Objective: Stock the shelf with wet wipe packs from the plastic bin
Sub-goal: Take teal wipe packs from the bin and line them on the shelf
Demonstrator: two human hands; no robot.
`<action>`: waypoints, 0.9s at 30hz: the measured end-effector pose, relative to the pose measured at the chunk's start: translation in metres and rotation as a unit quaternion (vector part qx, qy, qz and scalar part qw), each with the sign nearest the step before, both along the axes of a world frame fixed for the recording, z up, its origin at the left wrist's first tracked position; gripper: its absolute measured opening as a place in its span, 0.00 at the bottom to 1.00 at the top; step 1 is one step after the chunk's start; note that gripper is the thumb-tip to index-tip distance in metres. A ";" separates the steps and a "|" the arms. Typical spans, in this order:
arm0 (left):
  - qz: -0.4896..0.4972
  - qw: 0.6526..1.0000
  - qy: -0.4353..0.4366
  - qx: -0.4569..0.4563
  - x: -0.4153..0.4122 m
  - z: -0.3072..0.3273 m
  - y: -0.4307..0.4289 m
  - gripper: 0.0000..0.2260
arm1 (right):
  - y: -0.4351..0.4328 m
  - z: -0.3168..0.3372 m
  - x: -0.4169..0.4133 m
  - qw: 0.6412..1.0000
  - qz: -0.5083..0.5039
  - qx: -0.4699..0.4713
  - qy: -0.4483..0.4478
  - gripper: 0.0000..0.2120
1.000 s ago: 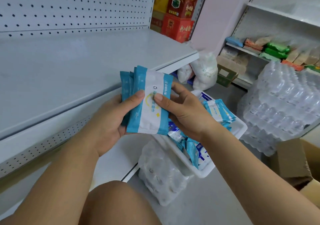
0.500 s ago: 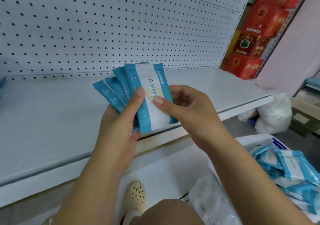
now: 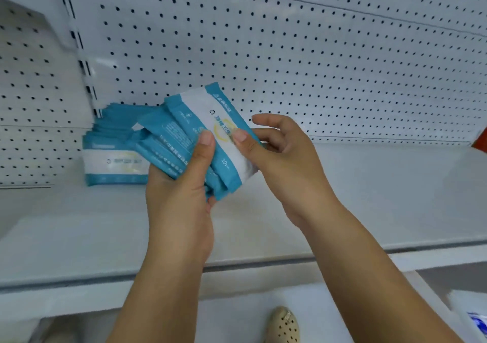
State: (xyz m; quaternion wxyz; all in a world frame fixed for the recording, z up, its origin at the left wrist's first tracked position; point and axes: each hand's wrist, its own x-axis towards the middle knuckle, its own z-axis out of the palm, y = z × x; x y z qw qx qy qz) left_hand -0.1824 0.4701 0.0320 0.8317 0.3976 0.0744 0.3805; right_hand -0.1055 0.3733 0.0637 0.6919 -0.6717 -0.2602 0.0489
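Observation:
Above the white shelf (image 3: 369,197), my left hand (image 3: 181,192) grips a fanned bundle of several blue-and-white wet wipe packs (image 3: 210,137), thumb on the front pack. My right hand (image 3: 284,158) pinches the right edge of that front pack with thumb and fingers. A row of wet wipe packs (image 3: 113,155) stands on the shelf at the back left, against the pegboard and just left of the bundle. A corner of the white plastic bin (image 3: 471,313) shows at the lower right edge.
The perforated white pegboard back panel (image 3: 290,52) rises behind the shelf, with a slotted upright (image 3: 81,52) at left. The shelf's front lip (image 3: 263,266) runs below my wrists. A beige perforated shoe (image 3: 283,324) stands on the floor below.
The view has swung left and up from the bin to the shelf. Both hands carried the bundle up and left over the shelf, near the standing row of packs that has come into view.

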 end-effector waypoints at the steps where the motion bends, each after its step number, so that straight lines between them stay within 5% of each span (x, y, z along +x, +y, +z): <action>1: 0.011 1.000 -0.001 -0.002 -0.003 0.000 0.008 0.22 | 0.007 -0.004 -0.002 1.000 0.006 -0.002 0.013 0.18; 6: 0.063 0.998 0.027 0.006 -0.019 0.002 0.046 0.21 | 0.037 -0.020 -0.008 0.994 0.096 -0.025 0.042 0.12; 15: 0.206 0.975 0.079 -0.035 -0.049 -0.001 0.091 0.19 | 0.097 -0.021 -0.025 0.992 0.096 0.053 0.056 0.08; 20: 0.268 0.957 0.076 -0.084 -0.063 -0.001 0.122 0.19 | 0.104 -0.031 -0.019 0.998 0.013 -0.031 -0.051 0.07; 27: 0.316 0.940 0.064 -0.108 -0.074 -0.008 0.139 0.16 | 0.113 -0.049 -0.017 0.971 0.024 -0.147 -0.189 0.11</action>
